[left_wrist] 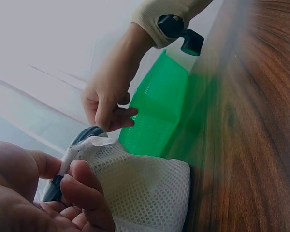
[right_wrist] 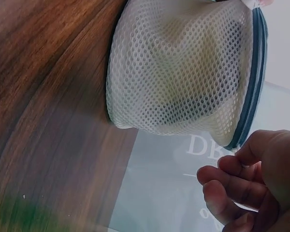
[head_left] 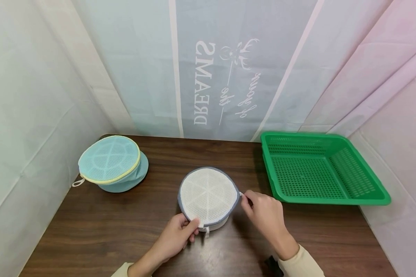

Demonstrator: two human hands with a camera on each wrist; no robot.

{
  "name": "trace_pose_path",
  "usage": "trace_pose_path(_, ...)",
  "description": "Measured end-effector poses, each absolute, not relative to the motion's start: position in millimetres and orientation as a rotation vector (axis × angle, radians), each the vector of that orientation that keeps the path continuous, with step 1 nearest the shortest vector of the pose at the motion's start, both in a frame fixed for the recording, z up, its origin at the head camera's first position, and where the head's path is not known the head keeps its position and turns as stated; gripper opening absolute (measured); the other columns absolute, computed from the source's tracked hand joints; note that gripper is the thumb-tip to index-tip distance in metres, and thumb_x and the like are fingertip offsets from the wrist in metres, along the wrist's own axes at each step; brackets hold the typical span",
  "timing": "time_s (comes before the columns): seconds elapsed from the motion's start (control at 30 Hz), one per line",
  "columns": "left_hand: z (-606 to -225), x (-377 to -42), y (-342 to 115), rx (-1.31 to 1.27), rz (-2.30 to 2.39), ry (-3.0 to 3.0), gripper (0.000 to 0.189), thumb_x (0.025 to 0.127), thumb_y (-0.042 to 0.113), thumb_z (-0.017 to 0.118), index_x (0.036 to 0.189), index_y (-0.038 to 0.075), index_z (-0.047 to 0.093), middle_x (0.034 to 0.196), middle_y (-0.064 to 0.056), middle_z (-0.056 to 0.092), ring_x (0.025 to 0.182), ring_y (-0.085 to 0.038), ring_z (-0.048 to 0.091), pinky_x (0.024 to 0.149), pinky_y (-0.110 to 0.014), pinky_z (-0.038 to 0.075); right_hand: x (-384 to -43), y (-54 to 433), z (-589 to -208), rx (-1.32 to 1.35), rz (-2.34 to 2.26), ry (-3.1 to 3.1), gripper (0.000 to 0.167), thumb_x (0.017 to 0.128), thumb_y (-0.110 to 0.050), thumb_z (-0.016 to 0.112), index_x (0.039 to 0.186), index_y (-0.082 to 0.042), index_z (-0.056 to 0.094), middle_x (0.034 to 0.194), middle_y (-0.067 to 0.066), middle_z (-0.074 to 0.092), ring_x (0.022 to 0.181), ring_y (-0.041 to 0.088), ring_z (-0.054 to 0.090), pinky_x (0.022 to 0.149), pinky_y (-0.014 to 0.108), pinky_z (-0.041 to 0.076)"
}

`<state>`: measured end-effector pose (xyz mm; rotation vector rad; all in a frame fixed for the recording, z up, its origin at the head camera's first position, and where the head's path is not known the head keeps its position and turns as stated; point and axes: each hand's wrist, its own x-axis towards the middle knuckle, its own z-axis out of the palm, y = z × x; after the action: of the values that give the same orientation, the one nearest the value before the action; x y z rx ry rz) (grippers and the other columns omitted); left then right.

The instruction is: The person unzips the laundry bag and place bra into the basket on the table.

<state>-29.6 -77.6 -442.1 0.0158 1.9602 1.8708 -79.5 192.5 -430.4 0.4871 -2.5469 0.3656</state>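
Observation:
A round white mesh laundry bag (head_left: 209,196) with a grey-blue zip round its top stands on the table at the middle. My left hand (head_left: 180,234) pinches the bag's front rim beside a small white tab, thumb on top. At the bag's right edge, my right hand (head_left: 265,211) pinches the small white zip pull between thumb and forefinger. In the right wrist view the zip (right_wrist: 251,77) runs along the rim to the fingertips of that hand (right_wrist: 261,179). Through the mesh, the bag's contents cannot be made out.
On the left of the table a light blue mesh bag (head_left: 111,159) with a yellow zip stands tilted, its white loop hanging out. A green plastic basket (head_left: 274,181) sits at the right back. Printed cloth (head_left: 228,23) hangs behind the brown wooden table (head_left: 107,227).

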Motion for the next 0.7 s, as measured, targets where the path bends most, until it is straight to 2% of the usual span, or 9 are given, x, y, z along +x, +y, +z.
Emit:
trace_pose_path(0.47, -444, -35, -77, -0.036, 1.886, 1.970, 0.023, 0.102, 0.019, 0.059, 0.096, -0.003, 0.060, 0.075, -0.005, 0.061, 0.055, -0.011, 0.050, 0.042, -0.019, 0.039, -77, 191, -430, 0.455, 0.361, -2.571, 0.031, 0.085, -0.011, 0.072, 0.064, -0.020, 0.051, 0.053, -0.011, 0.035, 0.044, 0.004, 0.031, 0.038, 0.022, 0.022)
trace_pose_path(0.7, -442, -41, -80, -0.070, 1.896, 2.028, 0.029, 0.104, 0.023, 0.058, 0.092, -0.004, 0.060, 0.074, -0.007, 0.062, 0.058, -0.012, 0.053, 0.044, -0.020, 0.042, -71, 191, -427, 0.446, 0.392, -2.581, 0.037, 0.084, -0.011, 0.070, 0.061, -0.022, 0.044, 0.053, -0.012, 0.030, 0.046, 0.004, 0.027, 0.039, 0.022, 0.020)
